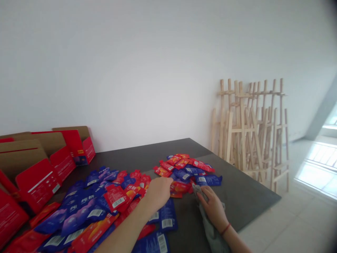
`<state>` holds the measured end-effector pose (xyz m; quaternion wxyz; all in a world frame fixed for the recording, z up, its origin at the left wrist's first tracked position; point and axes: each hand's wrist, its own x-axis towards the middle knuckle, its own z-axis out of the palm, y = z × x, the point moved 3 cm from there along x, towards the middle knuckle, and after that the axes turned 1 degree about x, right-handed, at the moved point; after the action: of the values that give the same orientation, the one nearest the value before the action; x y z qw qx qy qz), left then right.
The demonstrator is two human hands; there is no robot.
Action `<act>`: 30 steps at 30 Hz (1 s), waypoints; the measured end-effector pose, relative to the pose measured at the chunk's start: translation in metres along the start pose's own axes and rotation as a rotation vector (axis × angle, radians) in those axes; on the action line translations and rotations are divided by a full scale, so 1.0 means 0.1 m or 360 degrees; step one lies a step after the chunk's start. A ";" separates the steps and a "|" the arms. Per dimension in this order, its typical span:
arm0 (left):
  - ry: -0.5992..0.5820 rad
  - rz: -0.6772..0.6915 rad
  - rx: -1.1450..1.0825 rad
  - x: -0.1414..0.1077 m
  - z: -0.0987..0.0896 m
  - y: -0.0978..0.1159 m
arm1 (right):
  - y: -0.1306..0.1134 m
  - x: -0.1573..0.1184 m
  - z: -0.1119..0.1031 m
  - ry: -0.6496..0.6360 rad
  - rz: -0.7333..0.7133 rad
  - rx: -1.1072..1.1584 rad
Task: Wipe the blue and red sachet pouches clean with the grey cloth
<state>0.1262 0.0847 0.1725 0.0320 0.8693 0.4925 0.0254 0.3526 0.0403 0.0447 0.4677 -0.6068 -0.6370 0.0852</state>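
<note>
Sachet (181, 187), red, lies on the dark table (189, 218) at the near edge of the small pile (187, 172), between your hands, its long axis running roughly side to side and your left hand (159, 191) the nearer. Your left fingers are curled in at its left end; whether they grip it cannot be told from this view. Your right hand (212, 207) is closed around a grey cloth (211, 232), whose upper tip sits just beside the sachet's right end.
</note>
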 end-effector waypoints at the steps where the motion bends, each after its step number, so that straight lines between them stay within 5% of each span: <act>1: -0.0051 0.0063 -0.0041 -0.03 -0.02 -0.01 | 0.04 0.01 -0.03 0.0093 0.0046 0.0078; 5: -0.0422 0.0246 -0.0211 0.02 0.06 0.01 | 0.09 0.04 -0.08 0.0211 0.0165 0.0193; 8: -0.0704 0.0265 -0.0313 0.22 0.25 0.08 | 0.00 0.03 -0.03 -0.0024 0.0061 0.0138; 11: -0.0770 0.0220 -0.0335 0.41 0.42 0.16 | -0.10 0.00 0.04 -0.0266 -0.0050 -0.0002; 15: -0.0404 0.0128 -0.0249 0.42 0.46 0.28 | -0.13 -0.04 0.09 -0.0358 -0.0115 -0.0171; 20: 0.0003 0.0062 -0.0046 -0.07 0.64 0.49 | -0.12 -0.02 0.09 -0.0407 -0.0113 -0.0248; 25: 0.0571 0.0875 0.0377 -0.53 1.51 0.85 | -0.32 0.04 -0.05 -0.0700 -0.0202 -0.0390; 30: 0.1148 0.0912 0.0607 -0.53 2.21 0.95 | -0.63 -0.12 -0.17 -0.1100 -0.0661 -0.0602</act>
<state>0.1972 -0.0165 -0.0408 -0.3084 0.8959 0.2094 0.2417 0.3188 0.0070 0.0903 0.1153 -0.4767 -0.8687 0.0691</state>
